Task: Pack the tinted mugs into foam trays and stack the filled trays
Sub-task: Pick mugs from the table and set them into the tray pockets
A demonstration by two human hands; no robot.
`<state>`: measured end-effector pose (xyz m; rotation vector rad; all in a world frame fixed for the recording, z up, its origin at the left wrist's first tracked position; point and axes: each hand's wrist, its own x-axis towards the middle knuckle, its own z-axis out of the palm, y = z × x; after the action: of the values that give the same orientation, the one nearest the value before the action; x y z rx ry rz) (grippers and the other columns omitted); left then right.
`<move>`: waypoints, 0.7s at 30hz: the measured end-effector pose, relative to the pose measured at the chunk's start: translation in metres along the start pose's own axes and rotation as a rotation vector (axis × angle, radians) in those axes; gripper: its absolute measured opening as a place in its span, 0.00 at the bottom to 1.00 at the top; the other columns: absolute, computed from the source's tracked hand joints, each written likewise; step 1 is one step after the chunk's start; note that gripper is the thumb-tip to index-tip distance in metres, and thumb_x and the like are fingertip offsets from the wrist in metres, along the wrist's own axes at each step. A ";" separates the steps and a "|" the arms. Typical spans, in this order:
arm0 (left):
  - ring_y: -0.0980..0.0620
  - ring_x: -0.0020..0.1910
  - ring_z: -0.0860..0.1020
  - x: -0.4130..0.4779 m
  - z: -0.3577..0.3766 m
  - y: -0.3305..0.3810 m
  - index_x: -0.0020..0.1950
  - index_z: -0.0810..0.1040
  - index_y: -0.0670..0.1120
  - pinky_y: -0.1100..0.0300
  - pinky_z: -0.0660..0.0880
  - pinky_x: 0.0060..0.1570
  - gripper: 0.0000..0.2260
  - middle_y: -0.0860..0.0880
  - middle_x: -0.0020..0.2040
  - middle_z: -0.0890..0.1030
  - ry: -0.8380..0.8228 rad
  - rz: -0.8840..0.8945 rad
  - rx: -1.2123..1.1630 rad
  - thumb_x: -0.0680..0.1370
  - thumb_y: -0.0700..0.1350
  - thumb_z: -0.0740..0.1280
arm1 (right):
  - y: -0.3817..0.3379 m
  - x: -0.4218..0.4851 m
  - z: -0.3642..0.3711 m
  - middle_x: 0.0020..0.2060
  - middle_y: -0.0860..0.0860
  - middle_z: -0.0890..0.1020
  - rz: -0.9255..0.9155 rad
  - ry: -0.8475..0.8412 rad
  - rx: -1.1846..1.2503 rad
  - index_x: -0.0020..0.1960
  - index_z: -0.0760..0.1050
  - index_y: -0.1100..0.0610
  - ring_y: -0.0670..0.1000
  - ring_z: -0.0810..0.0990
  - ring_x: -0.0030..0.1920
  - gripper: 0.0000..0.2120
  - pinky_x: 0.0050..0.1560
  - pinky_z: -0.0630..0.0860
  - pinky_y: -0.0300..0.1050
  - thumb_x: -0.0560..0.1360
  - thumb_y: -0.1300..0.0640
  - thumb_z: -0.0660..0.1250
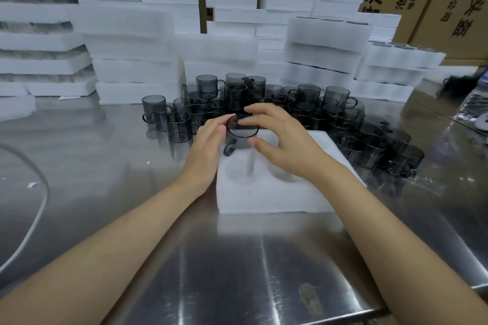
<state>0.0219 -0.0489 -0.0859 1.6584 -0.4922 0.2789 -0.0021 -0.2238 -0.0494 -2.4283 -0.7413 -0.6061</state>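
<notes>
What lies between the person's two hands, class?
In the head view, one tinted mug sits upright between the left hand and right hand, at the far-left corner of the foam tray.

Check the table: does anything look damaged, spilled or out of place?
Nothing broken or spilled. A brownish smudge marks the steel table near its front edge, a few white scraps lie at the left, and the loose mugs sit heaped, some on others.

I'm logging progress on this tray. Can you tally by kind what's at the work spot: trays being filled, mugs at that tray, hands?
foam tray being filled: 1
tinted mug at it: 1
Hands: 2, left hand and right hand
Total: 4
The loose mugs behind overlap too much to count.
</notes>
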 end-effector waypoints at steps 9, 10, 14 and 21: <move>0.53 0.70 0.64 0.001 0.001 -0.003 0.63 0.74 0.53 0.59 0.59 0.71 0.13 0.54 0.63 0.68 -0.010 -0.122 0.102 0.82 0.41 0.58 | 0.001 0.000 0.001 0.76 0.49 0.61 0.097 -0.374 -0.106 0.73 0.64 0.42 0.48 0.55 0.76 0.23 0.76 0.51 0.54 0.80 0.41 0.57; 0.54 0.70 0.63 0.001 0.000 -0.002 0.65 0.73 0.52 0.58 0.59 0.71 0.15 0.53 0.65 0.67 -0.032 -0.142 0.102 0.81 0.39 0.59 | 0.001 0.000 0.001 0.77 0.48 0.58 0.104 -0.430 -0.143 0.73 0.64 0.41 0.48 0.52 0.77 0.25 0.77 0.47 0.53 0.78 0.37 0.53; 0.55 0.71 0.63 0.000 -0.001 0.002 0.66 0.74 0.50 0.66 0.63 0.67 0.17 0.49 0.68 0.66 -0.094 -0.146 0.037 0.80 0.36 0.60 | 0.000 -0.002 -0.001 0.77 0.46 0.57 0.147 -0.484 -0.105 0.73 0.64 0.42 0.46 0.49 0.77 0.30 0.77 0.42 0.47 0.75 0.33 0.50; 0.52 0.69 0.65 0.002 0.000 -0.002 0.61 0.75 0.51 0.81 0.65 0.48 0.16 0.49 0.64 0.67 -0.062 -0.144 0.012 0.80 0.34 0.60 | 0.017 -0.009 -0.058 0.52 0.48 0.84 0.509 0.096 -0.315 0.54 0.81 0.47 0.54 0.80 0.53 0.14 0.56 0.77 0.51 0.75 0.59 0.61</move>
<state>0.0243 -0.0492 -0.0870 1.7087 -0.4160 0.1247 -0.0135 -0.2735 -0.0165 -2.6998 0.0297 -0.6584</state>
